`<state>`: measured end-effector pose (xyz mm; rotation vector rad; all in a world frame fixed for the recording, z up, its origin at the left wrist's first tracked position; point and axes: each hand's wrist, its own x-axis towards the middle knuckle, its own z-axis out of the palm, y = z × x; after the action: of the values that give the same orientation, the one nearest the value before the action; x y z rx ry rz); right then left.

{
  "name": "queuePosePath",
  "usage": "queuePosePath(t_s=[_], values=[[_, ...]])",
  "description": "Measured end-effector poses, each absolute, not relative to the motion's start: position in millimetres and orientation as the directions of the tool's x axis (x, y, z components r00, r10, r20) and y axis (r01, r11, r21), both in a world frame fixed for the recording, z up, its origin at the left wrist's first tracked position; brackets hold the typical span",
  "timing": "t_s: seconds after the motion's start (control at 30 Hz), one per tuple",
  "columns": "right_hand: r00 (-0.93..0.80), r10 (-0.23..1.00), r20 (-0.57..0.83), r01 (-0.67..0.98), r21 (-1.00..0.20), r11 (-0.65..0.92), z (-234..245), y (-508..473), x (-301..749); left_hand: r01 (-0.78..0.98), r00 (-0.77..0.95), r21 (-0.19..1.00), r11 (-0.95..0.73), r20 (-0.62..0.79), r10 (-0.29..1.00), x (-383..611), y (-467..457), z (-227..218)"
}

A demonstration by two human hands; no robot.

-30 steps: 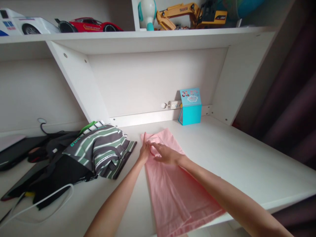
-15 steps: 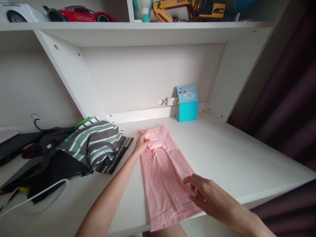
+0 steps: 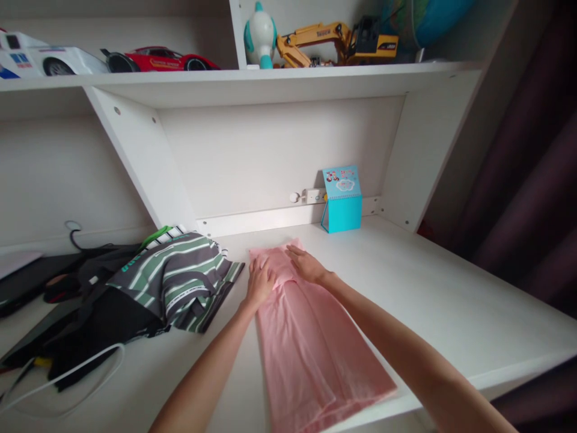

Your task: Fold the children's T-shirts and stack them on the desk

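Pink knit garment (image 3: 315, 355) on wht desk (image 3: 433, 300): we note L hand (image 3: 259, 282), R hand (image 3: 309, 266) open, palms down on it, no grip; striped shirt (image 3: 178, 279) just beside L.

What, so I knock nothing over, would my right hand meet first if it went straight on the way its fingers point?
Probably the white skirting strip along the back of the white desk, just past the top edge of the pink fabric garment under your right hand. Depth is hard to judge from this view.

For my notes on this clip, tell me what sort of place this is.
Most likely a child's room at home: a white built-in desk with a shelf above holding a red toy sports car and a toy excavator, beside a dark curtain.
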<state>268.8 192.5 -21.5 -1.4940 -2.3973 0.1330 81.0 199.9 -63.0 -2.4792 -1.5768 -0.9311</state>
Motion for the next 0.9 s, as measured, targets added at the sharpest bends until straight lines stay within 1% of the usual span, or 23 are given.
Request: queuePosePath(t_s=[0.07,0.17,0.3,0.37,0.43,0.53,0.67,0.8,0.9], values=[[-0.372,0.909,0.187,0.880,-0.239,0.410,-31,210,265,0.850,0.344,0.204,-0.486,0.485,0.804,78,202,-63],[-0.256,0.957,0.133,0.927,-0.245,0.283,-46,227,269,0.864,0.369,0.152,-0.479,0.454,0.811,77,202,-62],[-0.083,0.994,0.074,0.964,-0.247,0.099,-59,239,270,0.896,0.352,0.121,-0.427,0.392,0.850,80,201,-64],[-0.066,0.996,0.068,0.967,-0.243,0.080,-59,243,265,0.920,0.316,0.116,-0.374,0.342,0.885,81,202,-64],[-0.118,0.990,0.076,0.962,-0.237,0.133,-58,246,259,0.933,0.299,0.116,-0.342,0.280,0.912,81,203,-64],[-0.209,0.975,0.081,0.947,-0.231,0.222,-54,248,254,0.927,0.333,0.114,-0.358,0.192,0.923,80,202,-62],[-0.261,0.962,0.079,0.935,-0.229,0.272,-48,235,258,0.929,0.341,0.083,-0.361,0.193,0.920,79,201,-61],[-0.401,0.914,0.061,0.884,-0.235,0.403,-46,173,280,0.941,0.315,0.076,-0.331,0.168,0.934,79,202,-63],[-0.530,0.843,0.095,0.794,-0.295,0.532,-42,96,306,0.931,0.333,0.105,-0.351,0.155,0.930,80,203,-64]])
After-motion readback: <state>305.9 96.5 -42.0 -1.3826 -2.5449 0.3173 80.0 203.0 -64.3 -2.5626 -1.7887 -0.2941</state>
